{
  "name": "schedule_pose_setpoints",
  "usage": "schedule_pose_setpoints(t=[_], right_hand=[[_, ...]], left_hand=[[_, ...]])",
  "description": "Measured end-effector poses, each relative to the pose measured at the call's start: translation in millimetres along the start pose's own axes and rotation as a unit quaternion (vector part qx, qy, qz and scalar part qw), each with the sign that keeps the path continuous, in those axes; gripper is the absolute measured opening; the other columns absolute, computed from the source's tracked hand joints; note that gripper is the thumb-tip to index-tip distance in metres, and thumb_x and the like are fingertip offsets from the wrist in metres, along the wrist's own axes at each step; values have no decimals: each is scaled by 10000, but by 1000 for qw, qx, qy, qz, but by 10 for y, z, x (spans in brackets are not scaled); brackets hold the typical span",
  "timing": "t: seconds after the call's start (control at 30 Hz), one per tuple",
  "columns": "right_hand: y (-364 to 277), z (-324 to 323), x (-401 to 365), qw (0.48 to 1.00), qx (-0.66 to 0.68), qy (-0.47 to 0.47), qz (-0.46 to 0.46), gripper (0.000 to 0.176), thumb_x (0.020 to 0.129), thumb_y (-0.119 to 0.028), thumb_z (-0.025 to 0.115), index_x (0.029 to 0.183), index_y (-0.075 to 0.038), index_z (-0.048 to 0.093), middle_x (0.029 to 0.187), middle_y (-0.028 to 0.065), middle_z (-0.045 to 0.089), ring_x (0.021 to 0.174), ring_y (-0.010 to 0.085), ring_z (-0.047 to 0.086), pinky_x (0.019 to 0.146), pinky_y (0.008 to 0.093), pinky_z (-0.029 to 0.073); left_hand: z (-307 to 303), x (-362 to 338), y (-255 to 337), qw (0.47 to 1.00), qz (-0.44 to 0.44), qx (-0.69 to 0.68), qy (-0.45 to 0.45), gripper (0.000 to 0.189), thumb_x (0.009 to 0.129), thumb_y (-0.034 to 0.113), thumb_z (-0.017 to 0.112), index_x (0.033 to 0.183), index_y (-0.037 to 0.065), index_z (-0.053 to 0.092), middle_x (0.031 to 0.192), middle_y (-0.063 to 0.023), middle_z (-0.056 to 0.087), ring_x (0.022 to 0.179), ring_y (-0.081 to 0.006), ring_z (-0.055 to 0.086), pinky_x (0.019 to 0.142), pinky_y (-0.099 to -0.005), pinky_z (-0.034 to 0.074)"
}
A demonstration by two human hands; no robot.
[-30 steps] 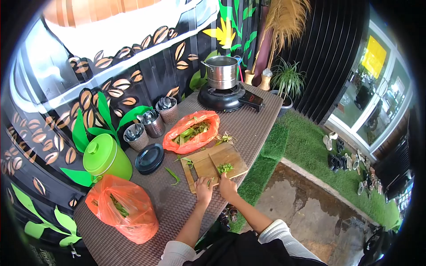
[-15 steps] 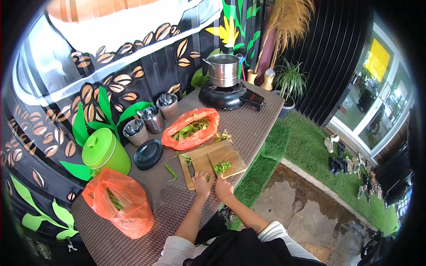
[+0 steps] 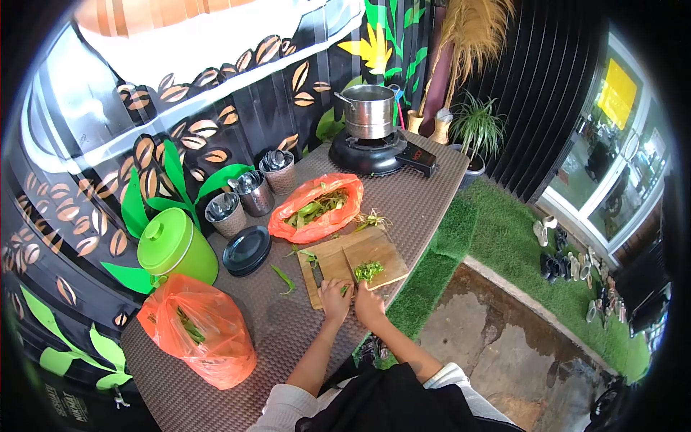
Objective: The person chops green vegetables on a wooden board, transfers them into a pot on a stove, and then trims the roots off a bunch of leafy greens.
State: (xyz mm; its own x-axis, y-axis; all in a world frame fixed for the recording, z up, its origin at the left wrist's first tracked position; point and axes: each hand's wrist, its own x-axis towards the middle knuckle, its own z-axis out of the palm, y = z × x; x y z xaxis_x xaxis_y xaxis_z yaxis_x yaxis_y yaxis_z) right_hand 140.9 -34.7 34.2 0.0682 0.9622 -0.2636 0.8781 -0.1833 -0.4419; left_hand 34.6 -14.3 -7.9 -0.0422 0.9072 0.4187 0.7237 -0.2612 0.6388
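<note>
At the worktop's (image 3: 288,338) front edge, green stems (image 3: 345,289) are pinned on the cutting board (image 3: 385,248) by the left hand (image 3: 335,301) — best kept curled — with a knife (image 3: 351,273) gripped in the right hand (image 3: 368,306).

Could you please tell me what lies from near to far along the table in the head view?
The left hand and right hand, then the cutting board, open orange bag of greens, black stove, steel pot.
</note>
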Motion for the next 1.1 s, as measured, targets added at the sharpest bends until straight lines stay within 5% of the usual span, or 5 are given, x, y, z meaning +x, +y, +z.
schedule_pose_setpoints(t=[0.17, 0.47, 0.9, 1.0, 1.1], right_hand=[[178, 33, 292, 997, 4, 26, -70, 350, 916, -225, 472, 1134, 33, 380, 868, 291, 633, 836, 438, 639, 718, 508, 516], [0, 162, 93, 997, 0, 77, -21, 300, 909, -218, 470, 1093, 11, 413, 805, 247, 649, 778, 391, 665, 646, 451, 545], [-98, 147, 13, 999, -8, 47, 17, 272, 886, -207, 499, 1041, 0, 417, 860, 255, 648, 821, 383, 663, 697, 457, 541], [-47, 79, 158, 1000, 7, 24, -7, 380, 922, -259, 458, 1155, 33, 392, 882, 284, 635, 861, 412, 645, 732, 480, 525], [17, -37, 221, 999, -3, 25, -49, 357, 852, -167, 563, 1115, 12, 400, 894, 255, 647, 865, 398, 652, 726, 464, 535]], left_hand=[[-15, -2, 33, 1000, -7, -10, 0, 122, 766, 214, 700, 838, 117, 712, 872, -23, 629, 922, -234, 504, 843, -370, 348], [13, -13, -22, 1000, 7, -17, 14, 130, 750, 203, 712, 829, 101, 717, 871, -27, 634, 910, -237, 510, 845, -367, 358], [114, 62, -319, 994, -5, -110, -14, 113, 697, 152, 736, 769, 69, 709, 816, -88, 647, 839, -276, 551, 757, -382, 433], [90, 31, -274, 996, 5, -93, 4, 117, 694, 154, 739, 763, 65, 705, 810, -86, 643, 844, -274, 551, 768, -386, 431], [50, 16, -231, 994, -3, -110, -6, 121, 698, 154, 736, 764, 58, 702, 813, -84, 638, 845, -275, 548, 772, -390, 426]])
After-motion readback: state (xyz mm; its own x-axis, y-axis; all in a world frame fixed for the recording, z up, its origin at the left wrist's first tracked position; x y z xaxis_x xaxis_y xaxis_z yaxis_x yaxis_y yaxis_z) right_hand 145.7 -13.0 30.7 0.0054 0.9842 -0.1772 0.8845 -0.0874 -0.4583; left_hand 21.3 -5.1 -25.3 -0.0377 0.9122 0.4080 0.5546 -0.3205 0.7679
